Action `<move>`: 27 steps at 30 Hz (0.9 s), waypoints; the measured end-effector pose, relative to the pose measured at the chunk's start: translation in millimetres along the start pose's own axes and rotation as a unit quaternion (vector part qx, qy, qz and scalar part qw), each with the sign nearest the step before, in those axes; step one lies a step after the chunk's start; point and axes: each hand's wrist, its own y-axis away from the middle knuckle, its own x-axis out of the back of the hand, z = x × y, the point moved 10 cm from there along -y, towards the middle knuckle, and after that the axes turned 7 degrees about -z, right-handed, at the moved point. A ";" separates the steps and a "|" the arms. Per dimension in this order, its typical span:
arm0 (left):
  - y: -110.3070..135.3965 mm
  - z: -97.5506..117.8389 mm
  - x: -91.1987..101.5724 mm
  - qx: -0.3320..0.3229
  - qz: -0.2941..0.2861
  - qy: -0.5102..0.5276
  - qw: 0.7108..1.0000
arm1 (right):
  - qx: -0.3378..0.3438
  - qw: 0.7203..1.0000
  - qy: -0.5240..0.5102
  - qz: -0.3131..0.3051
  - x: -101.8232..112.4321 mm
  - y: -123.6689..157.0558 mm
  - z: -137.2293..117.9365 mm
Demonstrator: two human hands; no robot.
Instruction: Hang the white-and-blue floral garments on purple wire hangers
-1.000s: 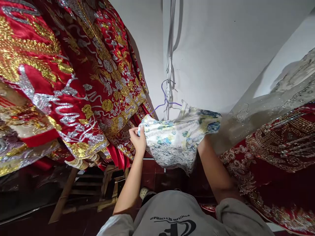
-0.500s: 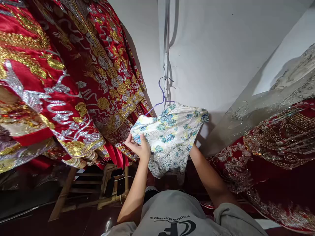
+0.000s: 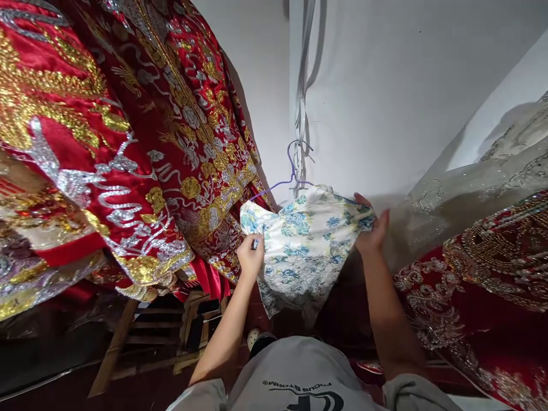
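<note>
A white sleeveless-looking garment (image 3: 306, 242) with blue and green flowers hangs in front of me on a purple wire hanger (image 3: 293, 168). My left hand (image 3: 251, 254) is closed on the cloth at its left side, fingers bunched. At the garment's right shoulder edge is my right hand (image 3: 371, 233), slightly blurred. Its thumb stands away from the cloth, and its fingers reach partly behind the shoulder. The hanger's left arm shows bare beside the neckline; its right end is hidden by the fabric.
Red jackets (image 3: 184, 114) with gold and silver embroidery hang close on the left. On the right hang a beaded dark red gown (image 3: 462, 308) and a sheer sparkling veil-like fabric (image 3: 432, 197). A white strap (image 3: 302, 108) runs down the wall above the hanger. A wooden chair (image 3: 149, 328) stands low left.
My right hand has come out from behind the garment to its right shoulder edge. My left hand has gone from spread fingers to closed on the cloth. The view has shifted slightly.
</note>
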 end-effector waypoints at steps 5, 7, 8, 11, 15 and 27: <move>6.5 13.3 -13.1 -0.060 -0.055 0.017 0.997 | -0.043 0.985 0.165 0.036 13.6 7.9 -5.7; -7.9 24.4 0.1 -0.087 -0.020 0.013 0.996 | -0.050 0.977 0.197 0.060 13.5 8.5 -11.1; -19.1 28.6 6.6 -0.093 -0.007 0.012 0.996 | -0.044 0.978 0.191 0.076 13.0 6.8 -14.7; -64.9 33.2 16.2 -0.083 -0.017 0.005 0.996 | -0.011 0.983 0.155 0.097 4.0 -6.6 -27.9; -128.1 29.5 20.0 -0.045 -0.047 -0.029 0.997 | 0.051 0.982 0.170 0.064 -20.7 -23.4 -58.0; -115.9 102.7 -3.2 -0.251 -0.093 0.091 0.959 | 0.000 0.981 0.144 -0.128 -68.8 49.6 -71.4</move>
